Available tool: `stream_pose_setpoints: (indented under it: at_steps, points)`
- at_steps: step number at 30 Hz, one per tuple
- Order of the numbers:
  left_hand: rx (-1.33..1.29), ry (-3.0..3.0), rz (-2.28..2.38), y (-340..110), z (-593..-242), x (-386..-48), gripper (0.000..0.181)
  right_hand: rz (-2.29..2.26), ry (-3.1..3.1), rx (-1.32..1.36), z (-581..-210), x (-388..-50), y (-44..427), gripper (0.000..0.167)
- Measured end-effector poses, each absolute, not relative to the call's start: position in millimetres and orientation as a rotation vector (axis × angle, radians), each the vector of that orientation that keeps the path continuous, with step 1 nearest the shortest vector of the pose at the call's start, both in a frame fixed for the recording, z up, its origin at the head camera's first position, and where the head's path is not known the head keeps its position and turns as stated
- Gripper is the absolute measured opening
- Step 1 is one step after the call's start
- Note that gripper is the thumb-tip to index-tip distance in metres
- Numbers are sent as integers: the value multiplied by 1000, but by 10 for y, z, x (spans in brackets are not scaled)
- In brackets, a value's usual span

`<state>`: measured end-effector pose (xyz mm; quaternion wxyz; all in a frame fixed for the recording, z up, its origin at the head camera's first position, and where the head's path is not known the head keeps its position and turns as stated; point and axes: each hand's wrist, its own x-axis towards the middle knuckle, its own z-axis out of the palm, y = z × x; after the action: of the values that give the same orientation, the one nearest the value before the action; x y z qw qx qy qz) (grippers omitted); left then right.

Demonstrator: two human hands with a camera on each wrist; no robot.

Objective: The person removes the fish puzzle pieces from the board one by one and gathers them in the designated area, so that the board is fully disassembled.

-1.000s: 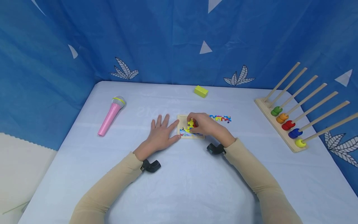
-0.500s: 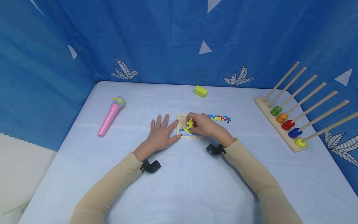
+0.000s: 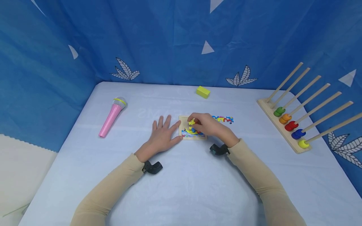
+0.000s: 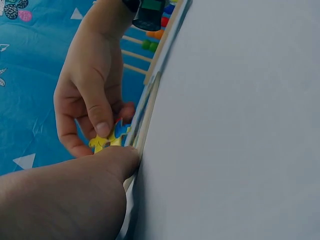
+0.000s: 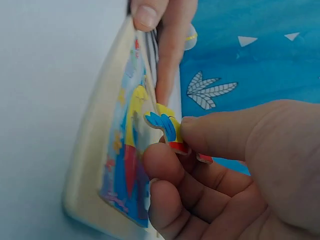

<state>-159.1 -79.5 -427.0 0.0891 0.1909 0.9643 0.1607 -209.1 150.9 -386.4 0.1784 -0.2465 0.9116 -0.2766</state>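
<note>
A pale-covered counter (image 3: 183, 182) carries the wooden puzzle tray (image 3: 184, 120); left of that tray lies a pink microphone (image 3: 110, 121), beyond it a yellow block (image 3: 203, 92), right of it loose puzzle pieces (image 3: 223, 119) and, farther right, a peg stand (image 3: 279, 125) (bright beads threaded low).

Soft light is filling the head view, faintly shadowing the worktop (image 3: 181, 191) beside the lower-right sleeve (image 3: 254, 172). The left-wrist view is looking dimmer; left in the right-wrist view, the wooden puzzle board (image 5: 90, 175) is appearing blurred.
</note>
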Motion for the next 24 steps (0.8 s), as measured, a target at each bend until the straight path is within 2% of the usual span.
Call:
stream_pose_setpoints:
  at_steps: [11,24]
  points:
    - [556,2866,473,-784,-4272,-1601,71,-805,2648,-547,-3796,-2126,1656,33]
    - [556,2864,513,-797,-4281,-1597,72,-853,2708,-383,-3822,-2105,2296,29]
